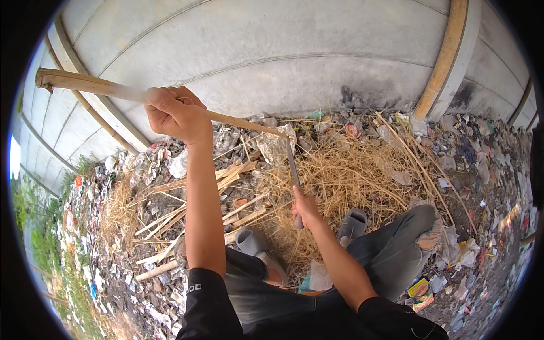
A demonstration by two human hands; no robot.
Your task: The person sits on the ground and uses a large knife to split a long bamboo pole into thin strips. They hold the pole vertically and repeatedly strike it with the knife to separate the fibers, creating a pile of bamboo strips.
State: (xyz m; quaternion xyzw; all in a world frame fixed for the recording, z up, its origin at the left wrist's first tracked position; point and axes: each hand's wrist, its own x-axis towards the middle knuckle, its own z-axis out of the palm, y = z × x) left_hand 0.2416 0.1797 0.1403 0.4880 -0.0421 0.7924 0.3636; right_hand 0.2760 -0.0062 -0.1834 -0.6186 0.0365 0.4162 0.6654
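My left hand [178,113], raised in front of the wall, is closed round a long bamboo stick [85,84]. The thick end of the stick points to the far left; its thin end slopes down to the right toward a pale stone-like lump [275,148]. Lower down, the fingers of my right hand [306,207] wrap the handle of a long knife [292,161]. Its dark blade points up and away from me, with the tip meeting the stick's lower end, or very close to it; I cannot tell whether they touch.
Split bamboo strips [226,184] lie left of centre, beside a heap of dry straw [340,175]. Beyond stands a grey panel wall [255,73] with a bamboo post [445,56] against it. Scattered litter covers the ground, and my grey shoes [251,241] stand near the straw.
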